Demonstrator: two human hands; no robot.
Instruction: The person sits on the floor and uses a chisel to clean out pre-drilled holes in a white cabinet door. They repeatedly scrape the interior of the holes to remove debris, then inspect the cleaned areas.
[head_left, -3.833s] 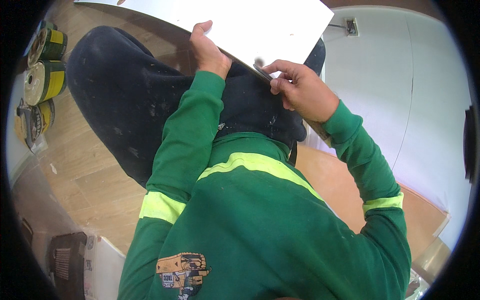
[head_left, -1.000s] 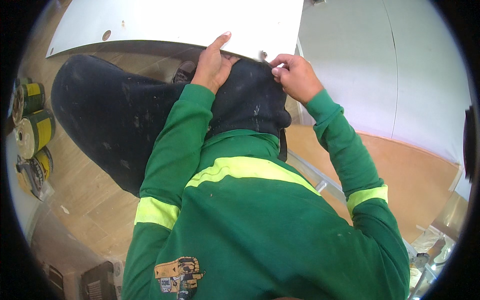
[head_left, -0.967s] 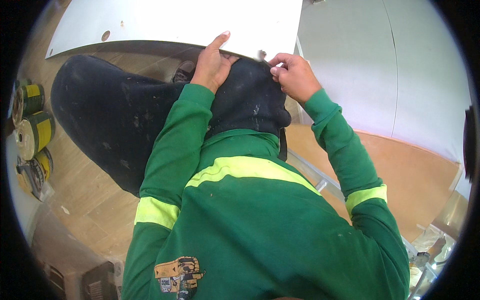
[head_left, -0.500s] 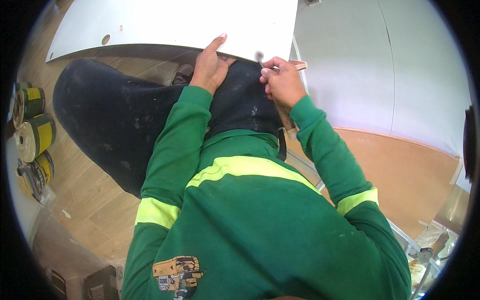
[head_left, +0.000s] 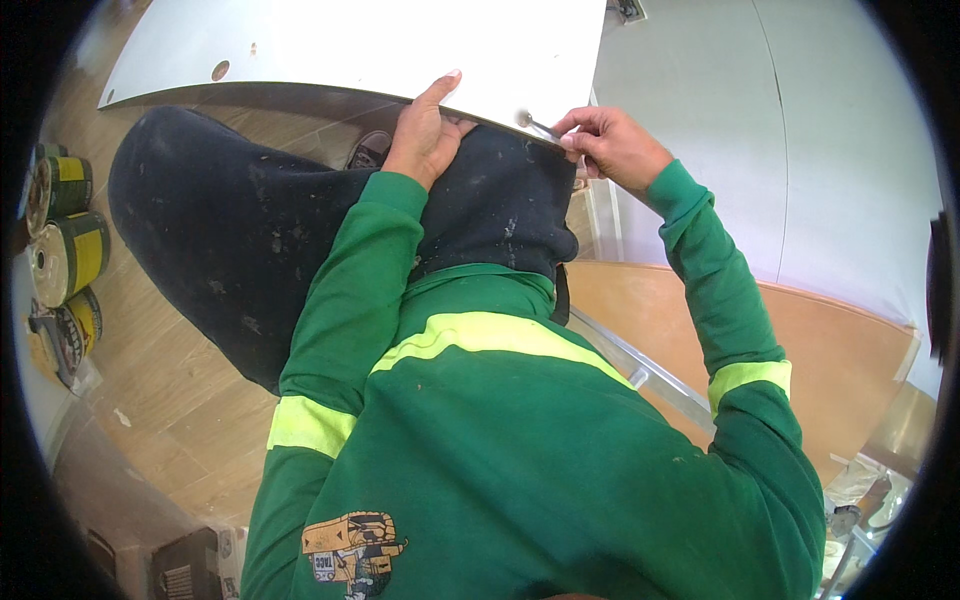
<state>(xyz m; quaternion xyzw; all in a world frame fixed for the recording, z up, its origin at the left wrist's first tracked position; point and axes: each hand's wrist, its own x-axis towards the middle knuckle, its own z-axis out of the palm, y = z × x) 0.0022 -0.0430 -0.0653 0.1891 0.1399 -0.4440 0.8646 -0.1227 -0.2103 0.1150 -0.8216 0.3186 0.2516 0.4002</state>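
A white panel (head_left: 370, 50) with round holes lies across the top of the view, its near edge over my dark-trousered thighs (head_left: 240, 220). My left hand (head_left: 428, 135) grips that near edge, thumb on the upper face and fingers curled underneath. My right hand (head_left: 610, 145) is closed, pinching a small metal piece (head_left: 541, 128) at the panel's near right corner. The piece has a slim shank and a rounded end that lies over the round hole there. Its exact kind is too small to tell. The lower fingers of my right hand are partly hidden.
Several round tins (head_left: 75, 260) with yellow labels stand on the wood-look floor (head_left: 190, 390) at left. A brown board (head_left: 800, 350) and a metal rail (head_left: 660, 385) are at right, beside a pale grey wall panel (head_left: 700, 120). Boxes (head_left: 185, 565) sit at lower left.
My right hand has moved right, and the metal piece's rounded end now shows over the hole. A wood-coloured piece seen below that hand has gone from there. My left hand keeps its grip.
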